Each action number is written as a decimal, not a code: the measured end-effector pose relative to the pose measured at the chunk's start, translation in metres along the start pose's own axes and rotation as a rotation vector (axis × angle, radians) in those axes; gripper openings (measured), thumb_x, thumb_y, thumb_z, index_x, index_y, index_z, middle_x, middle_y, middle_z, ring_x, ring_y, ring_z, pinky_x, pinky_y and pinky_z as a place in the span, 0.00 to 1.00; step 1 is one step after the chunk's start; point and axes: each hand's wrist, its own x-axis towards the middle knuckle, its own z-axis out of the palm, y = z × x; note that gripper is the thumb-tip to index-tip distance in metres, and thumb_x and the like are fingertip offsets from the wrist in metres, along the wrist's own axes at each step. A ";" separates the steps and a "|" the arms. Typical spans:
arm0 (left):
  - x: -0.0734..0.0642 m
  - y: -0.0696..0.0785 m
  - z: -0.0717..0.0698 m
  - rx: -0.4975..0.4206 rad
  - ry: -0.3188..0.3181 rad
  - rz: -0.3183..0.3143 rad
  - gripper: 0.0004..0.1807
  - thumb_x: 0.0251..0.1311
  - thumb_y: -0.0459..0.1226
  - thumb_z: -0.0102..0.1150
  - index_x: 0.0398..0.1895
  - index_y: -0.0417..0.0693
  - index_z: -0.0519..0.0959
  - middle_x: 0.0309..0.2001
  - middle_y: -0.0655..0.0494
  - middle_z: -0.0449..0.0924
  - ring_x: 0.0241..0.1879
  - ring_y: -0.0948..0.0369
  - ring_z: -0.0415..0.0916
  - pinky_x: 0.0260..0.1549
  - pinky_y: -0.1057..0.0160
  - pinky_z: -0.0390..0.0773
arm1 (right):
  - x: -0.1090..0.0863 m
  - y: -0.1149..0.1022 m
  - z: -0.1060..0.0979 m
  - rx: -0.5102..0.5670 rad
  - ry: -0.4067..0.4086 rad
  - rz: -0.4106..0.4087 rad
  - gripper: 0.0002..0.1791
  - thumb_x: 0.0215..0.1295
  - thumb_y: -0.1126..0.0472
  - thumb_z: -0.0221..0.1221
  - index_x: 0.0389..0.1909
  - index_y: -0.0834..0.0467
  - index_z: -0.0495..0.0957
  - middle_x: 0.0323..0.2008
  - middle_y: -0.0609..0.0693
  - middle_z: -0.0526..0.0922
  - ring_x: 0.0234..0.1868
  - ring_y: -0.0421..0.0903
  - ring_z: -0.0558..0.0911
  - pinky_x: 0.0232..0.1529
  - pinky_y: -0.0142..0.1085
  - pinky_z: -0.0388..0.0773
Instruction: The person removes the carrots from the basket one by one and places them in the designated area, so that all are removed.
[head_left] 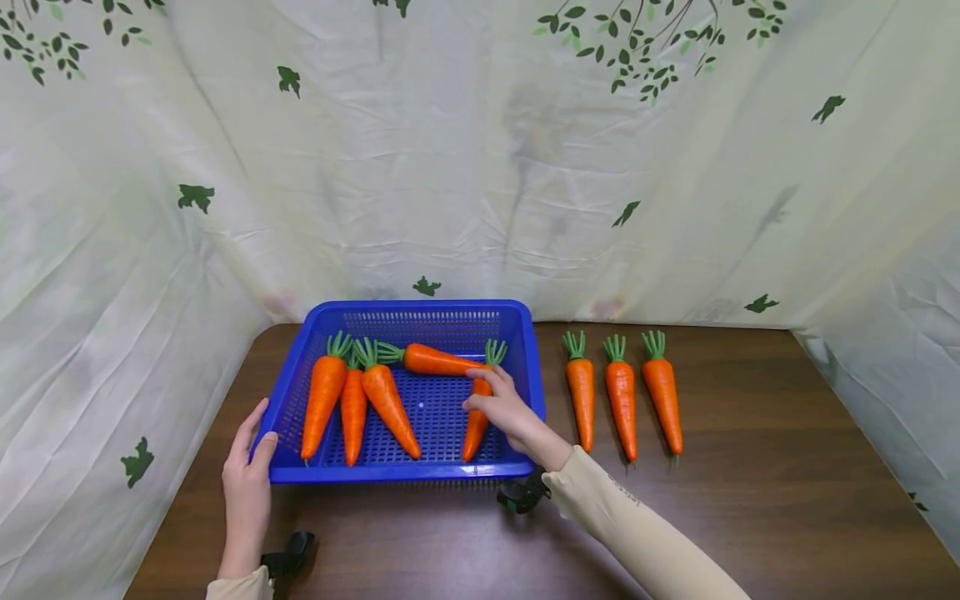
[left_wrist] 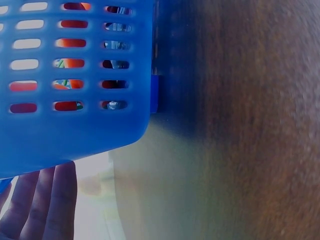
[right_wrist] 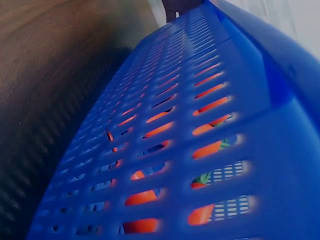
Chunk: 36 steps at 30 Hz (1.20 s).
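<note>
A blue perforated plastic basket (head_left: 375,474) holds several orange carrots with green tops. My left hand (head_left: 247,483) grips its left side at the front corner, thumb by the rim; in the left wrist view, the fingers (left_wrist: 60,200) reach the basket's edge. My right hand (head_left: 506,410) is inside the basket at the right, over an upright-lying carrot (head_left: 474,437), thumb and fingers spread apart. Whether it touches that carrot I cannot tell. Near its fingertips ends a carrot lying crosswise (head_left: 438,361). The right wrist view shows only the basket's slotted wall (right_wrist: 175,115), with carrots behind it.
To the right of the basket lie a left carrot (head_left: 581,400), a middle carrot (head_left: 621,404) and a right carrot (head_left: 663,400), side by side on the brown wooden table (head_left: 787,467). A pale leaf-printed curtain (head_left: 465,167) hangs behind and at both sides.
</note>
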 end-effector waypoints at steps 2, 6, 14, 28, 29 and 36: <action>0.000 0.000 0.000 0.001 0.003 0.001 0.25 0.73 0.44 0.41 0.73 0.59 0.61 0.71 0.55 0.58 0.67 0.54 0.56 0.66 0.52 0.56 | 0.001 0.000 0.000 0.035 -0.012 0.031 0.32 0.55 0.68 0.57 0.64 0.64 0.67 0.73 0.61 0.37 0.69 0.65 0.49 0.59 0.62 0.61; -0.001 0.001 0.000 0.006 0.009 0.004 0.25 0.73 0.44 0.41 0.72 0.59 0.61 0.71 0.55 0.58 0.67 0.55 0.57 0.65 0.53 0.57 | 0.003 0.001 0.001 0.079 -0.043 0.080 0.32 0.57 0.69 0.56 0.65 0.63 0.66 0.74 0.58 0.33 0.65 0.67 0.58 0.48 0.65 0.70; -0.001 0.000 -0.001 0.013 0.007 0.002 0.25 0.73 0.43 0.40 0.73 0.59 0.61 0.71 0.54 0.58 0.67 0.53 0.57 0.65 0.51 0.57 | 0.004 0.001 0.002 0.096 -0.039 0.076 0.28 0.57 0.72 0.55 0.61 0.70 0.68 0.73 0.58 0.36 0.61 0.63 0.66 0.52 0.56 0.73; 0.000 -0.001 0.000 0.012 -0.002 0.007 0.26 0.73 0.44 0.40 0.73 0.58 0.60 0.71 0.54 0.58 0.67 0.54 0.57 0.65 0.51 0.57 | -0.001 0.001 0.000 0.145 0.000 -0.042 0.23 0.59 0.72 0.57 0.57 0.73 0.71 0.72 0.62 0.42 0.53 0.59 0.73 0.46 0.40 0.79; 0.000 -0.001 0.000 0.011 -0.003 0.008 0.26 0.73 0.43 0.40 0.73 0.58 0.60 0.71 0.54 0.58 0.67 0.53 0.57 0.65 0.50 0.57 | -0.001 0.001 0.000 0.155 -0.002 -0.053 0.23 0.59 0.72 0.57 0.57 0.73 0.71 0.73 0.62 0.42 0.53 0.58 0.73 0.45 0.39 0.79; 0.000 0.000 0.000 0.004 -0.005 0.006 0.26 0.73 0.43 0.40 0.73 0.57 0.60 0.72 0.54 0.57 0.68 0.53 0.55 0.66 0.48 0.55 | -0.006 0.000 -0.002 0.229 -0.044 -0.089 0.27 0.58 0.72 0.57 0.61 0.69 0.69 0.74 0.59 0.42 0.57 0.58 0.70 0.47 0.39 0.76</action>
